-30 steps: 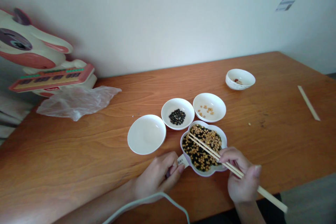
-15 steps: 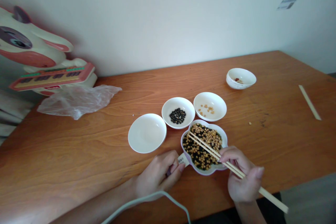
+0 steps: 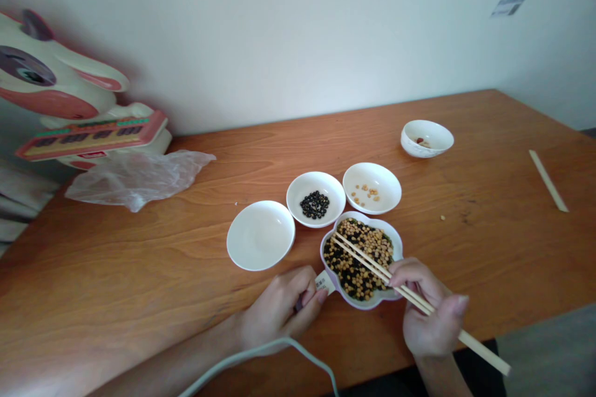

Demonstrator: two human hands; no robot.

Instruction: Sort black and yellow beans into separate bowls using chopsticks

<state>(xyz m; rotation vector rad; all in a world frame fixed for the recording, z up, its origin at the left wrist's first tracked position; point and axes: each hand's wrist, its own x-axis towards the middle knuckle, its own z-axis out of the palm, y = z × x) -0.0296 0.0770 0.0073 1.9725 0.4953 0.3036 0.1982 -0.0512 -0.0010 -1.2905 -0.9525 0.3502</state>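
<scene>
Chopsticks (image 3: 416, 301) sit pinched in my right grip (image 3: 431, 316), fingers nearly closed, tips over mixed black and tan beans (image 3: 356, 273) in the scalloped pan (image 3: 397, 245), on the counter (image 3: 177, 254) near the black-bean bowl (image 3: 302, 187) and tan-bean bowl (image 3: 385, 183), left grip (image 3: 286, 307) wrapped round the pan's handle (image 3: 325, 283).

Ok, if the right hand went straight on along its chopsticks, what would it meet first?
The right hand would likely meet the flower-shaped dish first, at its right rim, then the mixed beans; whether the hand would clear that rim is hard to judge.
</scene>
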